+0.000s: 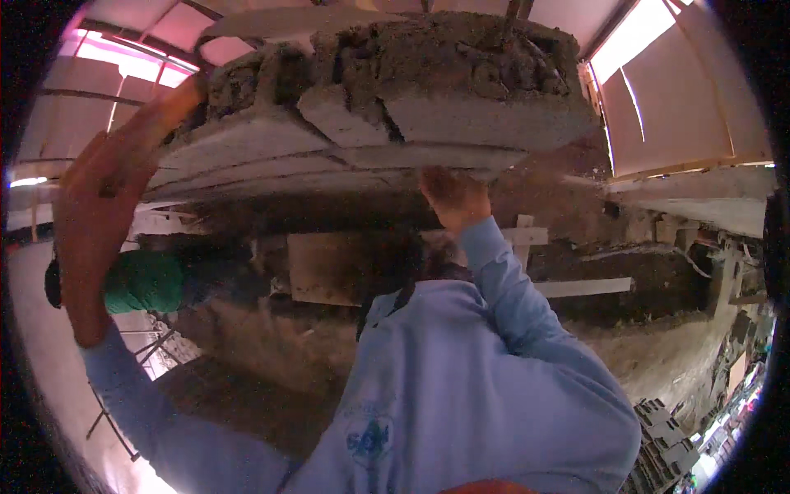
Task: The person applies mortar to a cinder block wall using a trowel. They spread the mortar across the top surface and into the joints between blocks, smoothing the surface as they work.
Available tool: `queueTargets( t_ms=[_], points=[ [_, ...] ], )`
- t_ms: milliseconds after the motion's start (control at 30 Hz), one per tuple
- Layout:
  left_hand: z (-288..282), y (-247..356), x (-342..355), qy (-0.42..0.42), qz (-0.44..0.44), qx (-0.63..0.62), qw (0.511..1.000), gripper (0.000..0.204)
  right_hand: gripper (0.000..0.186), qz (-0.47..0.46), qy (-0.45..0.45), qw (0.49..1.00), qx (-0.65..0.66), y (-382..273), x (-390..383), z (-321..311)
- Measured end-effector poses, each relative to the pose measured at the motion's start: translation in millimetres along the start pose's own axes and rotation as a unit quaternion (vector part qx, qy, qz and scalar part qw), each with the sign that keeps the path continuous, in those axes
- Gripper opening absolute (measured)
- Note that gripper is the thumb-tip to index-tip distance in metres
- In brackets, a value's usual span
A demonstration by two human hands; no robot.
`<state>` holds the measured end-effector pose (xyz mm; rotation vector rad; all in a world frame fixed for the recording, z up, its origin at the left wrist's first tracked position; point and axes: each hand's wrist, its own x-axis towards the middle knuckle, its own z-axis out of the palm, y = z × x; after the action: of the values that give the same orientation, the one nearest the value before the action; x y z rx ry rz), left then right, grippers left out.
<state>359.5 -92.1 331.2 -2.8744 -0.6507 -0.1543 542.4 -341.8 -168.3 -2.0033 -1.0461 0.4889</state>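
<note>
Left hand (103,193): I see it raised at the left of the view, palm open and fingers spread, pressed flat against the left edge and underside of a heavy load of rubble (387,90). It supports rather than clasps; the fingertips reach up along the rim toward the top left corner.

Right hand (453,193): raised near the middle of the view, set against the underside of the same load. The fingers are hidden in shadow against the load, so I cannot tell whether they curl around an edge or lie flat.

Load of rubble: carried overhead, filling the upper middle of the view. Broken grey concrete slabs show at the front, with dark earth and crumbled lumps piled on top. It rests between both hands, close above the camera.

Sleeves (510,296): light blue, long, covering both forearms, continuous with a light blue shirt bearing a small printed emblem at the lower middle.

Surroundings: a second person in a green top (144,281) stands at the left, behind my left arm. Pale wooden boards (584,287) lie on a dirt bank (658,350) to the right. Dark crates (662,449) sit at the lower right.
</note>
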Motion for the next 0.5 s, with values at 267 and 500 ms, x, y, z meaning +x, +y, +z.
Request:
queueTargets(
  t_ms=[267, 500],
  points=[
    [-12.8, -43.6, -34.0, -0.120, -0.154, 0.063, 0.979, 0.035, 0.056, 0.236, 0.017, 0.597, 0.766, -38.2, 21.6, 20.2],
    [50.8, -50.9, -125.6, -0.022, -0.172, -0.116, 0.978, 0.045, 0.056, 0.317, 0.073, 0.338, 0.883, -36.3, 11.3, 23.8]
  ],
)
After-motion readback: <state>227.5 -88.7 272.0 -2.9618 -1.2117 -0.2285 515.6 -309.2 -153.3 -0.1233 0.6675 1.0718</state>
